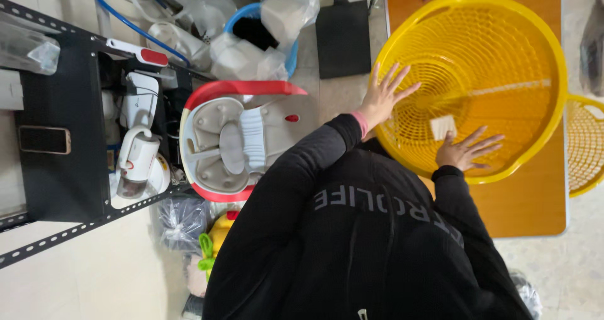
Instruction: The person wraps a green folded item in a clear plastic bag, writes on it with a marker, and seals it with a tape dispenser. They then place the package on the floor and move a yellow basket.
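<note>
A large round yellow plastic basket (503, 24) with a slotted bottom lies on an orange-brown table (522, 200). My left hand (382, 96) rests with spread fingers on the basket's left rim and inner wall. My right hand (467, 150) lies flat inside the basket near its lower rim, fingers apart. A small white piece (443, 126) sits on the mesh just above the right hand's thumb, touching or nearly touching it. A thin pale strip (509, 88) runs across the basket's bottom. Both sleeves are black, with a pink cuff at the left wrist.
A second yellow basket (585, 144) pokes in at the right edge. Left of the table are a red, white and grey dustpan with a brush (239, 137), a blue basin with plastic bags (258, 18), a black flat panel (343, 37) and a black metal shelf (63, 106) holding a phone and a white kettle (138, 153).
</note>
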